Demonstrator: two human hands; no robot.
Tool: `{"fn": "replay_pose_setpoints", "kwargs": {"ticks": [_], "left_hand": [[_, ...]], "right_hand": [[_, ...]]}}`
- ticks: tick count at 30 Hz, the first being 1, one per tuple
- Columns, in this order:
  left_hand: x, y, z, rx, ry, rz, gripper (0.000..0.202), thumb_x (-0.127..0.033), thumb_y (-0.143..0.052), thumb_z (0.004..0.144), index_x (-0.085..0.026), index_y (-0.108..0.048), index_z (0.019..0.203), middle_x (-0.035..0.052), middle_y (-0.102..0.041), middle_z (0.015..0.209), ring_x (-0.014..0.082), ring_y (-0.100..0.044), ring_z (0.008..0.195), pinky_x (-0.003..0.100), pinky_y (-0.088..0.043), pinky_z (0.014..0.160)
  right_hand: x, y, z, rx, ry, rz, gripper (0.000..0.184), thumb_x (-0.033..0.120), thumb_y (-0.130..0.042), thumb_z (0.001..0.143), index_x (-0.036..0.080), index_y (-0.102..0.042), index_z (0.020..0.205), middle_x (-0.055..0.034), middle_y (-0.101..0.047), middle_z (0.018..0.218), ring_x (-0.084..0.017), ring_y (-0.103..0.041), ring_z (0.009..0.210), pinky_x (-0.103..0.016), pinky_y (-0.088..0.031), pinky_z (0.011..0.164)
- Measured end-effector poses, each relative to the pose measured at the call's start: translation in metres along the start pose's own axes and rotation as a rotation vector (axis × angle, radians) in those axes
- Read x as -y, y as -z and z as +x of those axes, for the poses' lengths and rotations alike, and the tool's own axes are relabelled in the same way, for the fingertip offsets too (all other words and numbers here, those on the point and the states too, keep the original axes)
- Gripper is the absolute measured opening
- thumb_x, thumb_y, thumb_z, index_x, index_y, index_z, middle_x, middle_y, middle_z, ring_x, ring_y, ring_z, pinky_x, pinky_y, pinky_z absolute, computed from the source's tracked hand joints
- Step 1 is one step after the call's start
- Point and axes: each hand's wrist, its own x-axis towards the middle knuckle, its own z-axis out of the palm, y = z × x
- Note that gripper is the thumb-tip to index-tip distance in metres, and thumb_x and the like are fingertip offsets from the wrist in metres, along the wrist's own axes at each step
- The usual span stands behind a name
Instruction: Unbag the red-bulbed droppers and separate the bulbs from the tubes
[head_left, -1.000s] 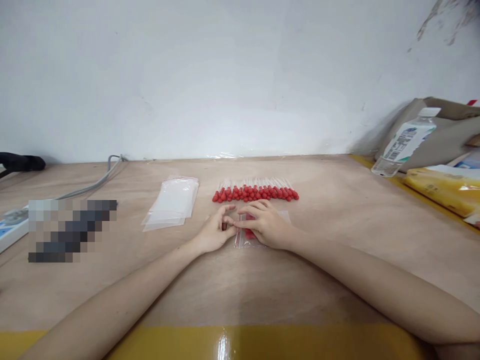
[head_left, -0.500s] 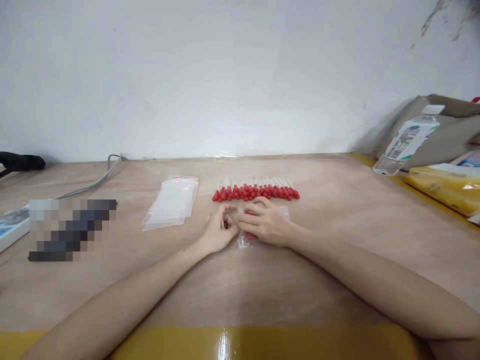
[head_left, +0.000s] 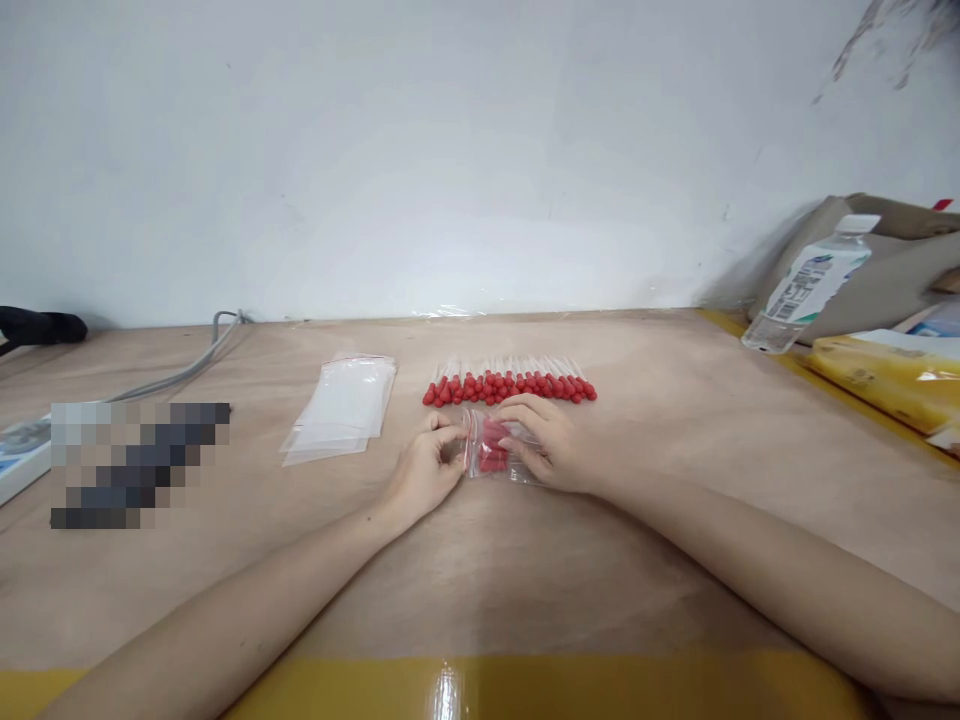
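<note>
In front of me lies a small clear zip-lock bag (head_left: 491, 462) with several red-tipped pieces inside, its red-lined edge facing left. My left hand (head_left: 429, 458) pinches that edge between thumb and fingers. Over the bag's right part, my right hand (head_left: 551, 445) holds it with curled fingers and thumb, hiding some of the contents. Just beyond the hands, a row of thin white sticks with red bulb-shaped tips (head_left: 510, 386) lies side by side. A loose stack of flat clear zip-lock bags (head_left: 341, 408) is left of my left hand.
At the left are a power strip (head_left: 22, 465), a grey cable (head_left: 176, 375) and a pixelated dark object (head_left: 142, 465). A plastic bottle (head_left: 810, 285) leans against a grey-beige bag (head_left: 900, 265) at the right, near a yellow package (head_left: 885, 375). A white wall (head_left: 480, 160) bounds the table.
My right hand has slid slightly right, uncovering more of the red contents. My left fingers have closed on the bag's red-lined edge, which now shows plainly.
</note>
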Motion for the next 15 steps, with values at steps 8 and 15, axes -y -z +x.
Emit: {"fn": "replay_pose_setpoints", "kwargs": {"ticks": [8,15], "left_hand": [[-0.003,0.001,0.000,0.103,-0.090,-0.094,0.025,-0.005,-0.046,0.075,-0.016,-0.065,0.086,0.0031,-0.056,0.083,0.0128,-0.054,0.073,0.023,-0.042,0.064],[0.001,0.003,0.003,0.276,-0.098,-0.232,0.020,-0.029,-0.050,0.083,-0.017,-0.058,0.097,0.0031,-0.057,0.086,0.0128,-0.053,0.074,0.023,-0.043,0.067]], "right_hand": [[0.007,0.016,-0.035,0.126,-0.274,-0.104,0.025,0.031,-0.059,0.076,0.018,-0.056,0.097,-0.0055,-0.055,0.088,-0.017,-0.052,0.078,-0.030,-0.043,0.069],[0.003,0.013,-0.040,0.103,-0.345,-0.109,0.024,0.029,-0.058,0.077,0.017,-0.057,0.098,-0.0049,-0.052,0.084,-0.015,-0.051,0.073,-0.028,-0.042,0.067]]}}
